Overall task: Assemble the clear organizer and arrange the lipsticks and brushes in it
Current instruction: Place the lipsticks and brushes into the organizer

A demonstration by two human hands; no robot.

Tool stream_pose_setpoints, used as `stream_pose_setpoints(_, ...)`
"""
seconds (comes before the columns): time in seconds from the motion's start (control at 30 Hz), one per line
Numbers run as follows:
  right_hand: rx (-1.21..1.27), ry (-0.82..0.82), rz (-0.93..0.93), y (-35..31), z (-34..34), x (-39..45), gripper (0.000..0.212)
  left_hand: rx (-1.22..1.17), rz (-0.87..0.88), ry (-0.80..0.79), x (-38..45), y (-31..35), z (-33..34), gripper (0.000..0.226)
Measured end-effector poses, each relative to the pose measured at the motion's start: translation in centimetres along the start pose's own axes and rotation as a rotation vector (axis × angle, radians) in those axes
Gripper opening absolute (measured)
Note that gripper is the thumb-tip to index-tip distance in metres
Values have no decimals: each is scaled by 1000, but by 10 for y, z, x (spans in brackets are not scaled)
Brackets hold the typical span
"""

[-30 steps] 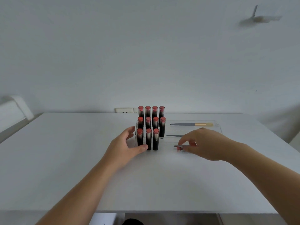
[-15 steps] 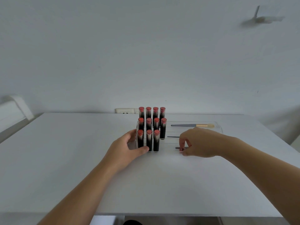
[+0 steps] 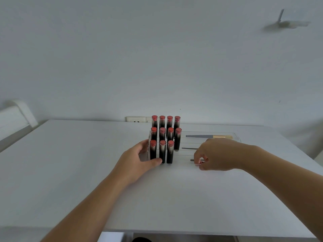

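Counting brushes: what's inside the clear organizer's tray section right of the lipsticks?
Three brushes show in the clear organizer: gold-tipped brush, a middle one, a front one; the right hand covers their ends.

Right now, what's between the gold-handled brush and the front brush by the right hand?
Head view: one thin dark brush lies between the gold-handled brush and the front brush, partly hidden by the right hand.

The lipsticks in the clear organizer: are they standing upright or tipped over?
Upright. All eleven lipsticks stand vertical in three stepped rows, red caps on top; none leans or lies flat.

Dim, flat light — soft, wide-angle bowing
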State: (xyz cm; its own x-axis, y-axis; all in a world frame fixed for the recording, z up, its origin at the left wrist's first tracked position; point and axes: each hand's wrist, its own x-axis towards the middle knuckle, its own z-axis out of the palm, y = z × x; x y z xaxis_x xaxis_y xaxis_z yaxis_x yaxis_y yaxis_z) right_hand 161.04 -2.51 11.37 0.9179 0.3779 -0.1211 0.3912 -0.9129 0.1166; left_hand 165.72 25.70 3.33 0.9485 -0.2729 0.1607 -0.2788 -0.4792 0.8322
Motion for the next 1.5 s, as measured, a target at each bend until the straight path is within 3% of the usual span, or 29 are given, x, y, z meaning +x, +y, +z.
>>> stream_pose_setpoints(0.3,-72,-27,-2,6,1,-9,19,12,-3,-1,0,-2,1,84)
stream_pose_setpoints(0.47,-90,-5,-10,15,3,-16,8,1,-8,-5,1,-3,1,82)
stream_pose_setpoints(0.9,-105,19,60,27,1,-39,14,-6,-5,-4,1,-5,0,94)
stream_pose_setpoints(1.2,-31,95,109,28,-5,-54,9,19,1,7,4,-7,1,79)
stream_pose_setpoints(1.33,193,211,177,28,-9,-57,11,6,11,12,4,-8,1,81)
stream_pose_setpoints(1.5,700,565,214,8,-16,-48,16,-32,38,-11,2,-4,1,101)
